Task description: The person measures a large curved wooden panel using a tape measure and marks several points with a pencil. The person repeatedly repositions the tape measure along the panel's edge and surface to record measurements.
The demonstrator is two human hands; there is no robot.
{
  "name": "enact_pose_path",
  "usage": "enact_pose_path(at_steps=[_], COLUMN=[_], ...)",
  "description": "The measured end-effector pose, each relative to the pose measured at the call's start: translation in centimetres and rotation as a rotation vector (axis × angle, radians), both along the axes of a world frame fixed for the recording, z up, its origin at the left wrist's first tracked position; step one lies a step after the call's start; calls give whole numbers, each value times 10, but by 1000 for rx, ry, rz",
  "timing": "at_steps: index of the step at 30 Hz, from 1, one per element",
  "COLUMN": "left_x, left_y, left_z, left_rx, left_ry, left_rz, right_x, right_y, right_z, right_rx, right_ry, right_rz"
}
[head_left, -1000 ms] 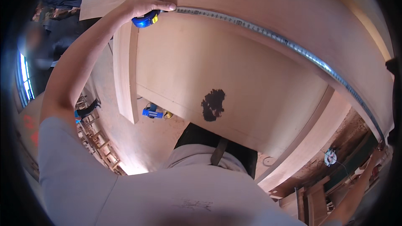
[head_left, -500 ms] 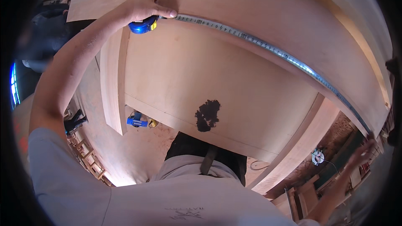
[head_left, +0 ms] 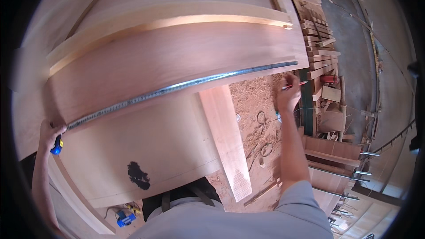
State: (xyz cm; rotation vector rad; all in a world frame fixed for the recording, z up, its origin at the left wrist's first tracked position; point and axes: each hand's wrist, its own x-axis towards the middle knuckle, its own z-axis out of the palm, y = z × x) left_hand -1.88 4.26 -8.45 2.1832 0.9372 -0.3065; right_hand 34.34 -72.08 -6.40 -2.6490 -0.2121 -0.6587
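Note:
My left hand is closed at the left end of a long steel tape blade, its thumb pressing near the blade's end. Below those fingers hangs the blue and yellow tape measure case. The blade lies along the near edge of a wide pinkish wooden panel and reaches almost to its right corner. Just off that corner, my right hand pinches a thin red pencil, its tip pointing right. The right hand is apart from the blade.
A pale board with a dark stain lies in front of me. A wooden plank stands right of it, over sawdust. Stacked timber strips line the right side. A blue power tool sits low at left. Wooden battens cross the panel.
The view has swung to the right. My right hand, blurred near the blade's far end before, now shows clear of it with a pencil. The left hand stays at the tape case.

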Motion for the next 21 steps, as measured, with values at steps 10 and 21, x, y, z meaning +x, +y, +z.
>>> enact_pose_path(at_steps=[10, 21], left_x=[1, -12], left_y=[-3, 12], left_z=[10, 7], left_rx=[92, 100], left_ry=[20, 133], left_rz=[38, 62], right_x=[119, 132], right_y=[-120, -120], right_z=[-23, -28], right_rx=[-265, -101], right_ry=[169, 173], right_rz=[-85, -99])
